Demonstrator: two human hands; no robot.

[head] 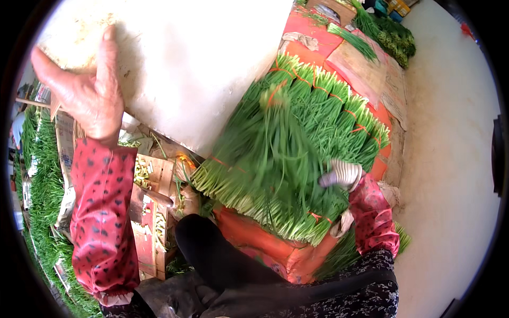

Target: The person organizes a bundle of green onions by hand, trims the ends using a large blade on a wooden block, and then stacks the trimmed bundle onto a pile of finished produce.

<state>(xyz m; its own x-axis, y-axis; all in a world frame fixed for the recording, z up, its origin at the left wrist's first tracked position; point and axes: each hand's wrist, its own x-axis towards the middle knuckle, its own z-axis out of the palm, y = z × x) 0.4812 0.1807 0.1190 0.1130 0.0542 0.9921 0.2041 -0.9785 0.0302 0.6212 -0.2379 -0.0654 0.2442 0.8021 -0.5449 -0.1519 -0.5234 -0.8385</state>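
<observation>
My bare left hand [93, 89] is raised at the upper left, fingers apart and holding nothing, over the edge of a white panel [199, 67]. On the right, my gloved right hand [342, 175] is at the leaves of a blurred bunch of garlic chives [278, 131], tied with an orange band near its pale stem ends. Whether its fingers grip the leaves is unclear. Beneath lies a broad stack of banded chive bundles [326, 107], pale stem ends facing outward at the far and near sides. Orange-red sheeting [246, 228] covers the support under the stack.
A wooden board [157, 258] with cut stem pieces and a knife [157, 196] lies left of my knee. Loose chives [45, 187] line the far left. Further bundles [393, 39] and a wooden stool [338, 10] stand at the top right, near a pale surface [445, 139].
</observation>
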